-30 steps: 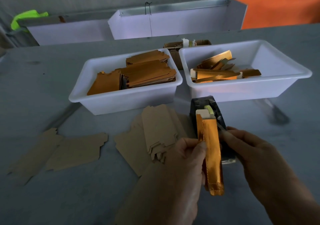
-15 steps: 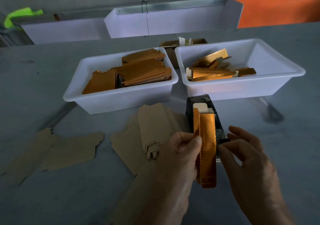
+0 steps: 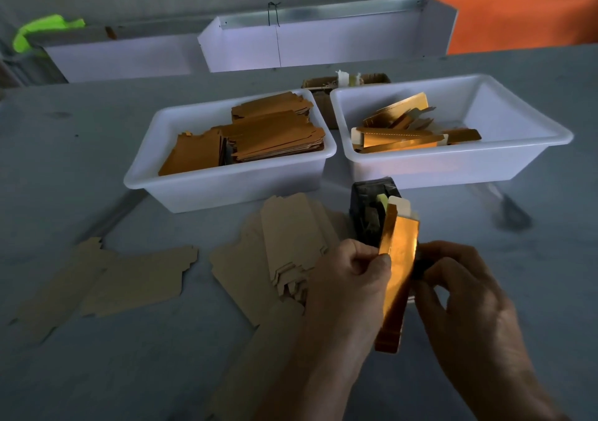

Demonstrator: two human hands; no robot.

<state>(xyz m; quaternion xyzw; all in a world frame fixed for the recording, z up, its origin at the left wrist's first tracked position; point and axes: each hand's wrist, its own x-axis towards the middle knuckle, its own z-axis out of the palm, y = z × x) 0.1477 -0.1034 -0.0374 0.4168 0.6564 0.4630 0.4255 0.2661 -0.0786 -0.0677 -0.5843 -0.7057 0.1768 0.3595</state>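
Right hand [image 3: 462, 294], open before, now curls against gold carton [image 3: 399, 259], hold unclear; left hand [image 3: 349, 278] pinches carton. Taping probably next.

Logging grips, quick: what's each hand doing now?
Left hand: pinches the gold box.
Right hand: fingers curled beside the box; grip cannot be told.

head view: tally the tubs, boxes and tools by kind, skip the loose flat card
white rectangular plastic tubs: 2
small brown cardboard box: 1
black tape dispenser: 1
shiny gold folded carton in the left hand: 1
total: 5
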